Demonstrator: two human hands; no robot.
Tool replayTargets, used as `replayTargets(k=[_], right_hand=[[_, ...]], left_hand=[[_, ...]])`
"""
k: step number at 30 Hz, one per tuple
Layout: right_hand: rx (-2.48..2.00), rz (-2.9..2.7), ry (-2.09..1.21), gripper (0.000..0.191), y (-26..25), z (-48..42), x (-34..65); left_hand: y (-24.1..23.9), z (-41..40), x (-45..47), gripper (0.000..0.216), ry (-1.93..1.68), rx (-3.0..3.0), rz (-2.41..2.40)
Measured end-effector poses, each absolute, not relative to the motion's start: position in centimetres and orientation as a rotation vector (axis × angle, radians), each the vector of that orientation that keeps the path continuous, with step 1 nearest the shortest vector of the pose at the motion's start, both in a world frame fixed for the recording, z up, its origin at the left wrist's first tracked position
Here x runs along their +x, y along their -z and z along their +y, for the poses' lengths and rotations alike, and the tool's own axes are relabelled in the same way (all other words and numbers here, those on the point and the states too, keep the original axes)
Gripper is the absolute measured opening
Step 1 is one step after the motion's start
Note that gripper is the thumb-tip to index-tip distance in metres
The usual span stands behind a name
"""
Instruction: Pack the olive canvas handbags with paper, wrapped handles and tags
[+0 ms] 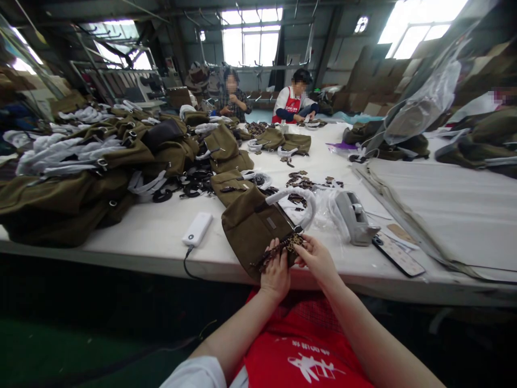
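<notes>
An olive handbag (252, 223) lies tilted at the table's front edge, its looped handle (309, 213) wrapped in white. My right hand (319, 261) is closed, thumb and fingers pinching a leopard-print charm (291, 242) by the bag's right corner. Stretched over the lower front of the bag is my left hand (277, 272), fingers extended, with the charm's dark strands (267, 255) lying across them. Its thumb is hidden. Behind this bag rests another olive bag (230, 186).
Piled olive bags (64, 199) with white-wrapped handles fill the left. A white power bank (197, 229) with a cable, a grey tape dispenser (355, 218) and a phone (398, 256) flank the bag. Loose charms (299, 180) lie behind. Two people (294, 99) are across the table.
</notes>
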State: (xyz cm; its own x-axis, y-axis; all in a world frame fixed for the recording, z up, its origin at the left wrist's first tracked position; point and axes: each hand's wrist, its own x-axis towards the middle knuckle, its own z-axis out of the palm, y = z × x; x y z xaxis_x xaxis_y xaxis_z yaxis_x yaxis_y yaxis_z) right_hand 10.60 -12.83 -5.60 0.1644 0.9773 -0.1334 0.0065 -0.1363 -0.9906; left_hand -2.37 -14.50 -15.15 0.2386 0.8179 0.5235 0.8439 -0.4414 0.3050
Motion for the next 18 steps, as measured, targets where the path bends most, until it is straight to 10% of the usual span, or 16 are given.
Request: replayTargets(k=[18], right_hand=[[-1.617,-1.622,-0.834,0.024,5.9,-13.3,12.3]], left_hand=[[15.5,-14.6,-2.2,0.064,0.977,-2.488,-1.582]])
